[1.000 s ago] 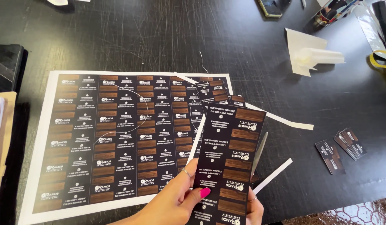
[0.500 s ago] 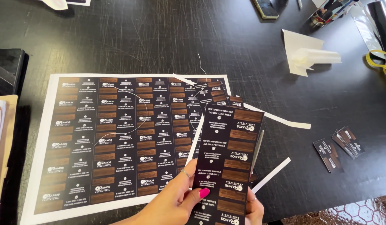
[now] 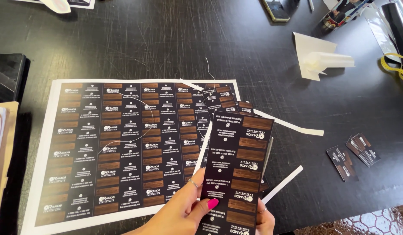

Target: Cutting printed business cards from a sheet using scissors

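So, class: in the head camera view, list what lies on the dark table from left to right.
Large printed sheet → cut strip of cards held in both hands → loose white paper offcut → small cut cards → yellow measuring tape.

A small print or craft workshop: a dark bench (image 3: 123, 43) carries a printed sheet of cards (image 3: 123, 148), trimmed white paper strips (image 3: 282, 185), cut cards (image 3: 353, 154) and a yellow measuring tape (image 3: 395, 65).
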